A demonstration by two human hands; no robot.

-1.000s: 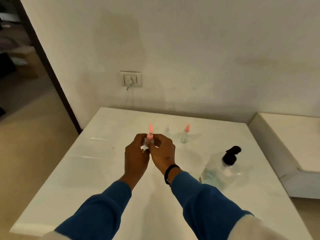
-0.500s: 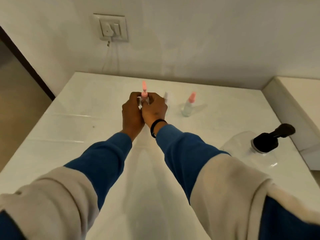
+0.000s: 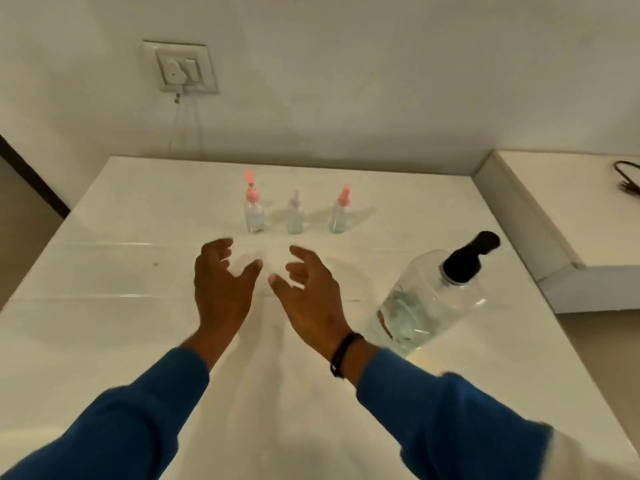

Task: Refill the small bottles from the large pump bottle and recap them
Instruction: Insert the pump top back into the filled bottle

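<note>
Two bare hands in frame, left hand (image 3: 221, 289) and right hand (image 3: 311, 299), no gloves, no rings that I can make out. Long blue sleeves (image 3: 138, 410) on both arms, plain fabric, cuffs ending at wrists. Black band (image 3: 344, 355) round right wrist, thin, sits just above cuff; can't tell if watch or bracelet. Bit of pale off-white cloth (image 3: 595, 455) over right sleeve at lower right corner, blurry. Edges of both sleeves soft and smeared.
</note>
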